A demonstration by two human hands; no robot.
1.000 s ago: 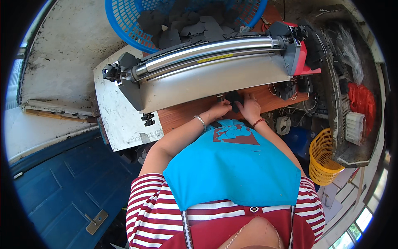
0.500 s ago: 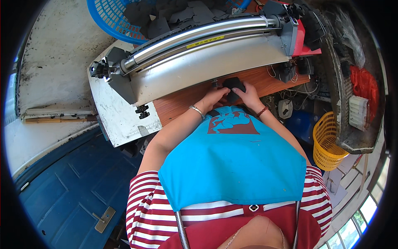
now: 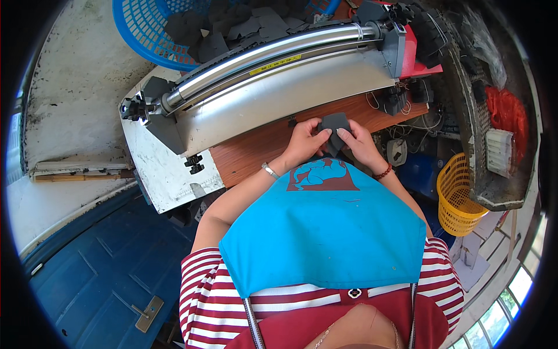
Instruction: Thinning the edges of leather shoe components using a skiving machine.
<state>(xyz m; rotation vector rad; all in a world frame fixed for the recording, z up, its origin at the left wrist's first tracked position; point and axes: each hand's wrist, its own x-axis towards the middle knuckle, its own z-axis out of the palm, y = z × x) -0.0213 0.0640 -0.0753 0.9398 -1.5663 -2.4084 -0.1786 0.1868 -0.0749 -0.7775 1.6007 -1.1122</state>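
Note:
Between my two hands is a dark grey flat piece [image 3: 335, 123], thin like sheet or leather, held just above my blue apron near the table's front edge. My left hand [image 3: 306, 141] pinches its left side, thumb on top. From the other side my right hand [image 3: 361, 145] grips it, its thumb also on the upper face. The fingers beneath the piece are mostly hidden. Right behind my hands stands a machine with a long steel roller [image 3: 261, 63] and a sloping metal plate [image 3: 279, 104].
Behind the roller, a blue plastic basket [image 3: 142, 36] holds many dark grey flat pieces [image 3: 247, 28]. The brown wooden tabletop [image 3: 244, 152] runs under the machine. On the right are a yellow basket [image 3: 459, 215], a red plastic bag [image 3: 507, 119] and loose cables [image 3: 415, 125].
The dark piece has been turned in my hands and now stands more squared up, with both thumbs on its face. My hands are spread slightly wider; the whole view has shifted a little.

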